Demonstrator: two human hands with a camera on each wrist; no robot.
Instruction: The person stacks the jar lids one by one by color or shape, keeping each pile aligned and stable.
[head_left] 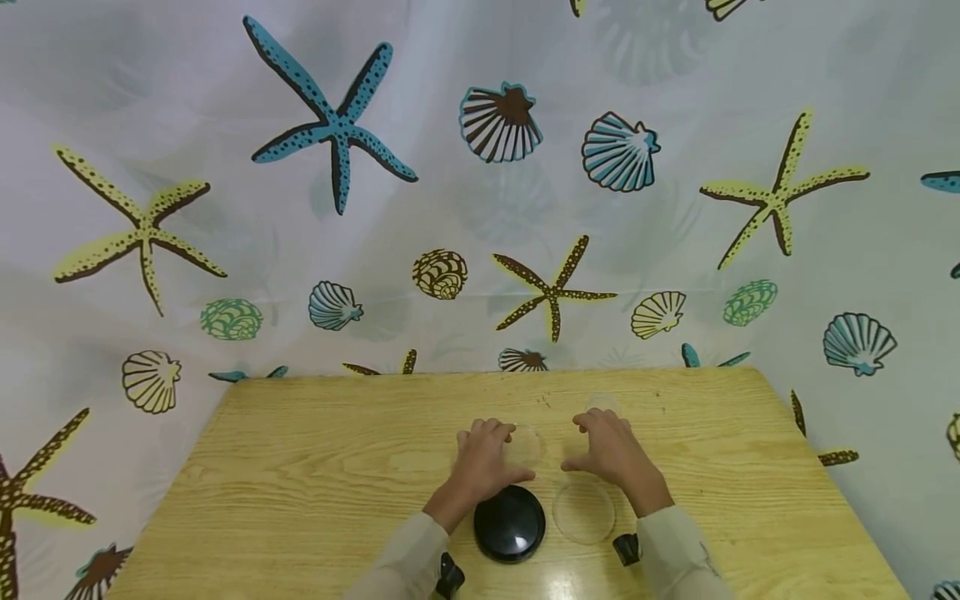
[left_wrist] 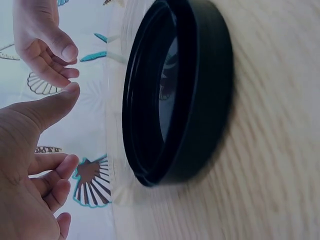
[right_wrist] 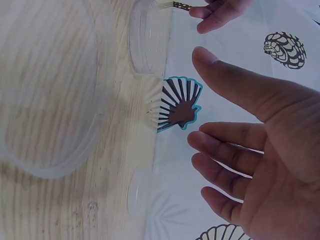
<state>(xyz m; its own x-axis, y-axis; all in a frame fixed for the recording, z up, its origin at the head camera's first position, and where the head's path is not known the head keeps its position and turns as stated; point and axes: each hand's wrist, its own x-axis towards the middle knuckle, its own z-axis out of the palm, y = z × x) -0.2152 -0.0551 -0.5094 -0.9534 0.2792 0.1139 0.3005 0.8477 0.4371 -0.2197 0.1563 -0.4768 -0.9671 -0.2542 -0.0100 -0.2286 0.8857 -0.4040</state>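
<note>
Black and glossy, the round thick-rimmed disc [head_left: 510, 523] lies just on the near side of the left hand [head_left: 483, 457]; the clear, round, shallow dish [head_left: 583, 512] lies likewise before the right hand [head_left: 609, 446]. Both hands are empty, fingers loosely bent. The disc is probably stiff, light, slippery on top, better held by its rim; the dish, perhaps brittle, needs gentle fingers at its edge.

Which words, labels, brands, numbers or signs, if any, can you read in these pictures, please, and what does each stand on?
None: I can read no text anywhere.
Black disc and nearest clear disc: no lettering visible.
Cloth: only starfish and shell prints show.
Table: small dark marks near its far edge, too small to make out.
Right sleeve: a faint mark, too blurred to read.
</note>
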